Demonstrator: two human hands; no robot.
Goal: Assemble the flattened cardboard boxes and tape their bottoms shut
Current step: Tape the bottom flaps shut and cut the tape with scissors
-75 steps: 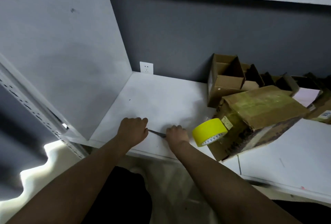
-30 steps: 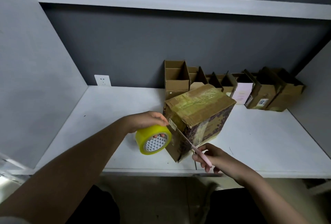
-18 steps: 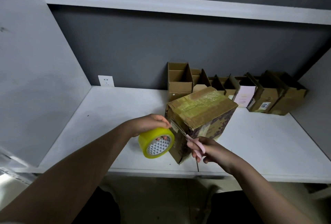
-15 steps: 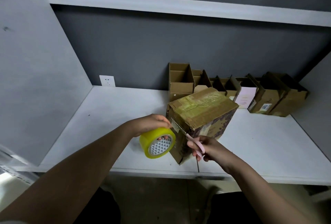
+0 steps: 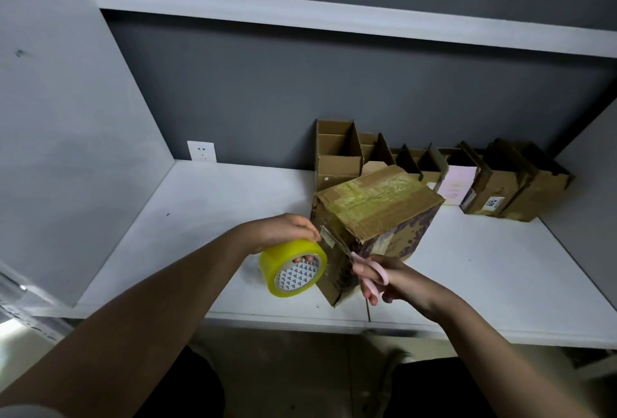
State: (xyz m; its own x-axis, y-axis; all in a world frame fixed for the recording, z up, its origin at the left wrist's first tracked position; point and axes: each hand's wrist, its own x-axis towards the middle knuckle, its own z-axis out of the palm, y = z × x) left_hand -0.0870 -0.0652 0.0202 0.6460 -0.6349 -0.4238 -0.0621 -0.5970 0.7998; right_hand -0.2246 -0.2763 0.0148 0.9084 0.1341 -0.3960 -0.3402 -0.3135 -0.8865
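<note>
My left hand (image 5: 283,229) grips tape roll (image 5: 293,267) beside box (image 5: 374,213); right hand (image 5: 397,280) holds scissors (image 5: 365,264), blades at the tape strip.

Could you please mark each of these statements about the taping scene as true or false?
1. The left hand grips a yellow tape roll. True.
2. The right hand holds a box cutter. False: it holds pink-handled scissors, whose blades point up toward the strip of tape at the box edge.
3. The cardboard box in front has tape across its upward face. True.
4. The row of open boxes stands at the front edge of the white shelf. False: it stands at the back, against the dark wall.
5. A wall socket sits to the right of the row of open boxes. False: it is to their left.
</note>
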